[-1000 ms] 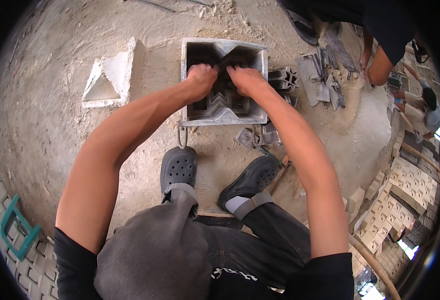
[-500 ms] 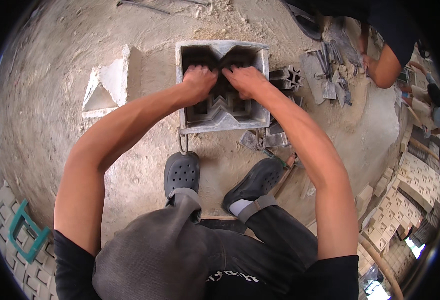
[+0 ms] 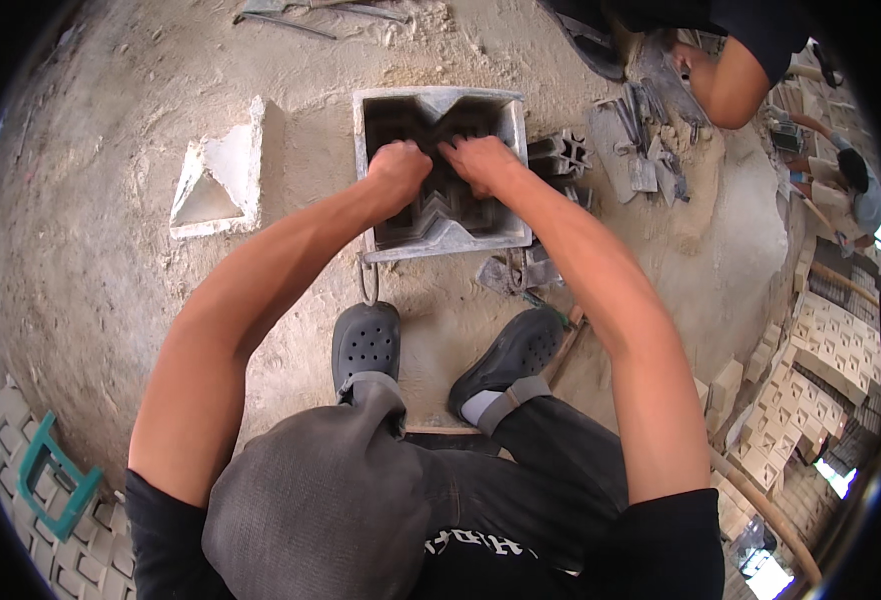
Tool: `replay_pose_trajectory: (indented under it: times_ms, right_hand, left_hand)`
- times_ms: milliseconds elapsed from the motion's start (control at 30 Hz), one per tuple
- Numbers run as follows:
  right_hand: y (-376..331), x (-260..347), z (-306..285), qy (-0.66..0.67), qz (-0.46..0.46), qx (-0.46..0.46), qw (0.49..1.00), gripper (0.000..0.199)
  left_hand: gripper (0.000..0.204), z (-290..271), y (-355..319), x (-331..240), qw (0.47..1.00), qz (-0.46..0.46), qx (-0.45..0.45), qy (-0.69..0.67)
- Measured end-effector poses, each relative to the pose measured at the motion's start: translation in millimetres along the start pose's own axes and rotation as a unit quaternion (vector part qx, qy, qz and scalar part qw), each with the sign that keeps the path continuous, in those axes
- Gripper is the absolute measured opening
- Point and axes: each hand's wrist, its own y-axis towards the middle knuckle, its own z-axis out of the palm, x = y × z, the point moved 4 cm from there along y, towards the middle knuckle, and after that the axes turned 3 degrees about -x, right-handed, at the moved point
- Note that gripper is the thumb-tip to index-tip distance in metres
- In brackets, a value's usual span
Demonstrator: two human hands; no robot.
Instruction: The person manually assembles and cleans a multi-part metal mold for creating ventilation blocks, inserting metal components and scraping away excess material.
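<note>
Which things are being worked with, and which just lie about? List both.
In use:
grey box
left hand and right hand, inside it

Apparently just lying about:
white angular piece
teal frame
loose metal pieces, perhaps related

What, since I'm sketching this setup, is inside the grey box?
Stepped, V-shaped ridges show inside the grey box, on its near side. The left hand and right hand cover part of the middle and whatever they touch; the far recesses are too dark.
</note>
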Motion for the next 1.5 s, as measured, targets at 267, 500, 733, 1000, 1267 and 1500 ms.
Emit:
replay_pose_trajectory:
  times_ms: [267,500,733,1000,1267,1500]
  right_hand:
    - [2,0,5,0.006,0.027,-0.006,1.000,0.085]
    - [-3,3,-3,-0.012,0.015,0.021,1.000,0.093]
    - [2,-3,4,-0.010,-0.029,0.048,0.998,0.098]
    - [-8,-17,-18,0.080,-0.059,0.033,0.995,0.083]
    - [-28,-31,-47,0.192,-0.062,0.034,0.979,0.064]
    - [-66,-39,-91,0.314,-0.005,0.095,0.945,0.063]
  left_hand:
    - [0.019,-3,0,-3,1.000,0.008,0.015,0.022]
    - [0.017,-5,1,0,0.996,0.030,0.087,0.022]
    - [0.022,-1,-7,-5,0.990,0.063,0.044,0.120]
    - [0.046,-25,-1,5,0.987,0.108,0.109,0.039]
    - [0.048,-59,-1,20,0.976,0.139,0.154,-0.064]
    - [0.057,-98,-21,34,0.961,0.122,0.105,-0.224]
